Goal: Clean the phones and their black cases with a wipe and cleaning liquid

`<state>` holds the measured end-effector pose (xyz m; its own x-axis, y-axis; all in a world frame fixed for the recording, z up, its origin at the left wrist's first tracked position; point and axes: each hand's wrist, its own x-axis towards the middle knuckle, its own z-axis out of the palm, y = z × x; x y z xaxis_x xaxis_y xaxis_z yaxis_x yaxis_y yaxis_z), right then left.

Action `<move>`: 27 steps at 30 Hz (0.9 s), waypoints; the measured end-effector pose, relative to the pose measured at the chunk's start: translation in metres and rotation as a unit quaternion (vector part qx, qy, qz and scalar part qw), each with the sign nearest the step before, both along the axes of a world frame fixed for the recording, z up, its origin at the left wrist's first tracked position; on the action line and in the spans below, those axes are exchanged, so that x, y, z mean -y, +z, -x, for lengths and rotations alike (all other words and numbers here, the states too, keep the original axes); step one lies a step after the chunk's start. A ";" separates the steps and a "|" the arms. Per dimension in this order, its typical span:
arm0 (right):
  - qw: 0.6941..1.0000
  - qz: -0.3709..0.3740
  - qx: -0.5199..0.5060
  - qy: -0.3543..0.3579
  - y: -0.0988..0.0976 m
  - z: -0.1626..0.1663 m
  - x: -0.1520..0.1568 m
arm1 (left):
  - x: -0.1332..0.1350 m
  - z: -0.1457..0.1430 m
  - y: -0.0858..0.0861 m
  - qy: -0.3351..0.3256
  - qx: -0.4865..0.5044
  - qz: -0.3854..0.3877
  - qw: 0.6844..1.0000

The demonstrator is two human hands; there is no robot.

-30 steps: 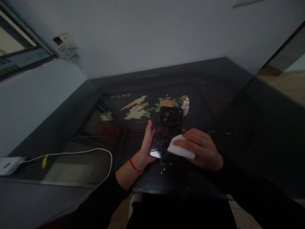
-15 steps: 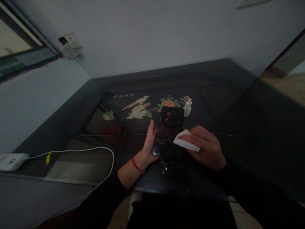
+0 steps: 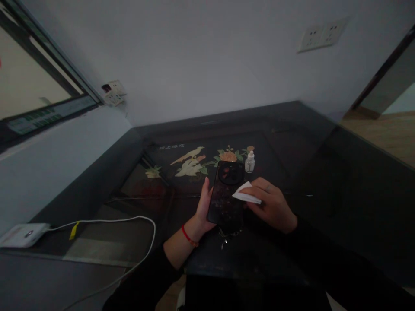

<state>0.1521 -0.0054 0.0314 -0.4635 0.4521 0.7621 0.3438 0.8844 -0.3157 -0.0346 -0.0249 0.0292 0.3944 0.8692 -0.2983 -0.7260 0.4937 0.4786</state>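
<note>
My left hand (image 3: 203, 206) grips a black phone (image 3: 224, 194) by its left edge, back side up, with the round camera ring at the far end. A red string circles that wrist. My right hand (image 3: 270, 206) is closed on a folded white cloth (image 3: 245, 195) and presses its tip against the right edge of the phone. Both hands hover just above a dark glass-topped table (image 3: 311, 181). A small white dropper bottle (image 3: 249, 161) stands upright on the table just beyond the phone.
Under the glass lies an inlay of birds and flowers (image 3: 197, 157). A white cable (image 3: 129, 224) loops across the table's left side to a white box (image 3: 22, 234). Wall sockets (image 3: 319, 35) sit on the far wall, a window frame (image 3: 48, 112) at left.
The cloth has slid up the phone's back from its lower end to the middle right edge. The camera has tilted upward, so more wall shows.
</note>
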 end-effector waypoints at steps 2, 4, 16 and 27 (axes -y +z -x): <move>0.998 -0.031 0.015 0.055 0.001 0.004 0.008 | -0.001 0.002 -0.001 -0.021 0.019 -0.018 0.999; 0.992 -0.060 0.039 0.108 0.002 0.010 0.018 | -0.002 0.005 -0.002 -0.027 0.035 -0.031 0.999; 0.994 -0.020 0.028 0.105 0.005 0.010 0.019 | 0.000 -0.006 -0.005 -0.004 0.022 -0.003 1.000; 0.994 -0.010 0.024 0.106 0.001 0.007 0.015 | -0.005 -0.002 -0.002 0.012 0.050 0.013 0.999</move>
<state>0.1453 -0.0208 0.0323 -0.5827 0.3248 0.7449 0.1631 0.9447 -0.2843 -0.0326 -0.0197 0.0271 0.4031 0.8712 -0.2804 -0.7816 0.4870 0.3898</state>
